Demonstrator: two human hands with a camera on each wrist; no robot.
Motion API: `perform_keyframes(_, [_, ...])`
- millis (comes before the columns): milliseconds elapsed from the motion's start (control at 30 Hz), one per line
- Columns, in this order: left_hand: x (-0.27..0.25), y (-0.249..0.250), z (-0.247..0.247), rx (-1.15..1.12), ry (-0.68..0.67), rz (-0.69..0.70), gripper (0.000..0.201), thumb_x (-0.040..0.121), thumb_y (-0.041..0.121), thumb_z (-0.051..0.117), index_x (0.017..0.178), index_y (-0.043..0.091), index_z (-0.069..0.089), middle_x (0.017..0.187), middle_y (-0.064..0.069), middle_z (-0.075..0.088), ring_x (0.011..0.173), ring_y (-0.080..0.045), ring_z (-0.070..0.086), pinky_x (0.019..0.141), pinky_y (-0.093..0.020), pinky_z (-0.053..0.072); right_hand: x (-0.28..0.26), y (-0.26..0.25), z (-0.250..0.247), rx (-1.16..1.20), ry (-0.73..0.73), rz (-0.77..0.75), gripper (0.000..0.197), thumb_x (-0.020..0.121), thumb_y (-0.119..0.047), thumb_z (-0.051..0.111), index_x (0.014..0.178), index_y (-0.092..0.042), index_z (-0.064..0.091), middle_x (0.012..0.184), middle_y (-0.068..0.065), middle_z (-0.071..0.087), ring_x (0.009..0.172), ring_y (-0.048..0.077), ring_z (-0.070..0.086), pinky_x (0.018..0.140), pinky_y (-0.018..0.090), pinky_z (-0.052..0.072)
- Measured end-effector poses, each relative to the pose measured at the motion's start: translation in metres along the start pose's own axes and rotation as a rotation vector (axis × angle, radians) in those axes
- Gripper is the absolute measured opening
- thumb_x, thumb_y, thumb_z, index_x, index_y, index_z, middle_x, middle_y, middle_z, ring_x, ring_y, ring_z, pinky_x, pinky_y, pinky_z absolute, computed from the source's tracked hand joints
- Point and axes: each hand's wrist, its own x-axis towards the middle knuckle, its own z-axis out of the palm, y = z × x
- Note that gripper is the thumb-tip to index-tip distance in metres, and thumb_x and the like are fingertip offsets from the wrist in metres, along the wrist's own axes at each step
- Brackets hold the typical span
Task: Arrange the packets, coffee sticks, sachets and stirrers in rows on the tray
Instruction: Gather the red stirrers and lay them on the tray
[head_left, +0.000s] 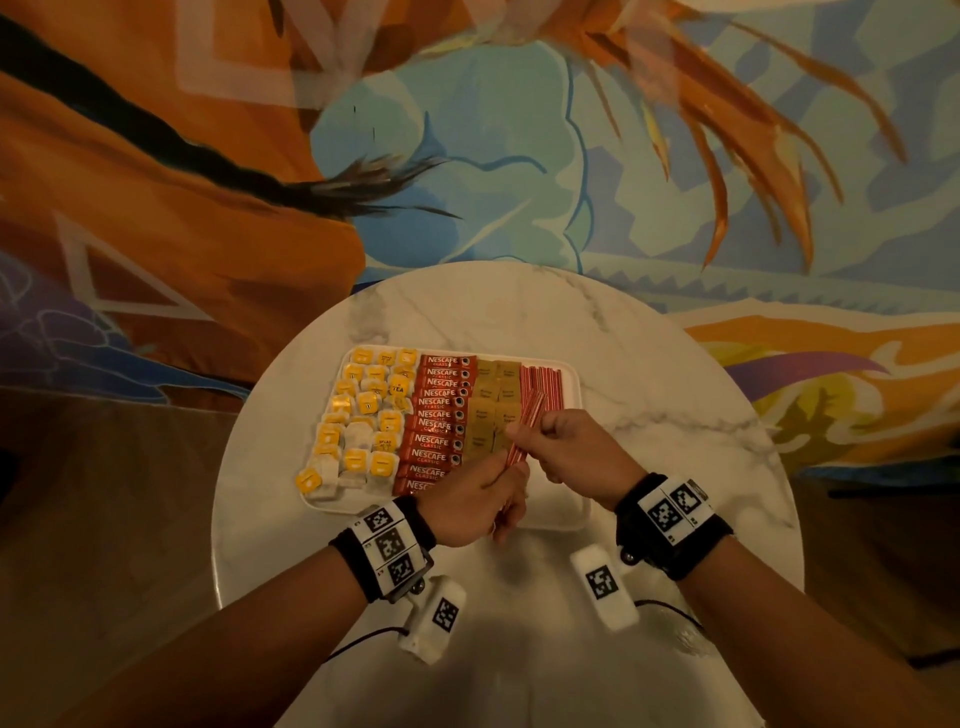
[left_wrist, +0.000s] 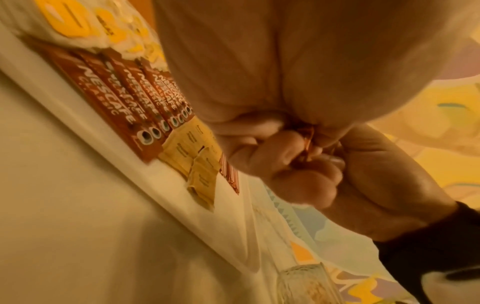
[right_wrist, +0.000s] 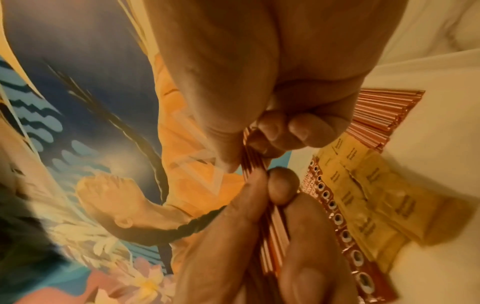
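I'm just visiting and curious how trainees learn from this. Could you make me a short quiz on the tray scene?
1. True or false: both hands hold the bundle of thin red striped stirrers.
2. Which group lies between the yellow-tagged tea bags and the tan paper sugar sachets on the white rectangular tray? A) red Nescafe coffee sticks B) spoons C) cups
3. Fill in: the tray stands on a round white ____ table.

Key: 1 true: left hand, right hand. 2 A. 3 marble.
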Motion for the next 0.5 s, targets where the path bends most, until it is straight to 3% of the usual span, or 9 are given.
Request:
perform_keyframes(133, [0.016,0.003,0.003,0.049,-0.053,-0.008,0.022,0.109,0.027,0.035,0.099,0.012,0.048,0.080,-0.010,0.067,0.055,-0.020,0.061,0.046,-0.018,0.043,0.015,0.007,-0.008,-0.166,-0.017,0.030,0.040,0.097,-0.038,0.062,0.063,-0.018,0.060,0.053,-0.001,0.050,0.046,0.013,0.041,0.050,0.027,0.037])
perform_keyframes(200, [0.028,0.005,0.000,0.125,-0.064,0.024,0.020,0.108,0.030,0.038,0.098,0.017,0.050,0.085,-0.009,0.071,0.061,-0.019,0.064,0.049,-0.021,0.048,0.025,0.004,-0.020,-0.259,-0.047,0.070,0.038,0.097,-0.039,0.061,0.068,-0.015,0.066,0.052,-0.004,0.053,0.046,0.010,0.044,0.050,0.026,0.040])
perform_keyframes(333, [0.060,0.006,-0.018,0.414,0.022,0.060,0.036,0.103,0.048,0.043,0.104,0.017,0.061,0.091,-0.003,0.070,0.074,-0.018,0.065,0.072,-0.044,0.058,0.061,-0.007,-0.060,-0.508,-0.026,0.220,0.044,0.095,-0.047,0.060,0.064,-0.014,0.062,0.053,0.000,0.055,0.045,0.014,0.047,0.052,0.027,0.042])
perform_keyframes(433, [0.086,0.009,-0.032,0.667,0.116,0.077,0.033,0.098,0.053,0.049,0.111,0.024,0.061,0.099,0.002,0.068,0.087,-0.017,0.066,0.080,-0.043,0.058,0.094,-0.003,-0.083,-0.624,0.002,0.342,0.047,0.093,-0.047,0.062,0.061,-0.014,0.054,0.053,0.004,0.052,0.046,0.018,0.048,0.051,0.027,0.042])
perform_keyframes(500, [0.102,0.013,-0.037,0.828,0.117,0.108,0.034,0.095,0.048,0.055,0.115,0.021,0.061,0.106,0.000,0.066,0.092,-0.019,0.063,0.084,-0.043,0.057,0.110,0.003,-0.085,-0.689,0.007,0.401,0.045,0.092,-0.044,0.063,0.061,-0.013,0.053,0.053,0.004,0.053,0.047,0.021,0.050,0.052,0.027,0.044])
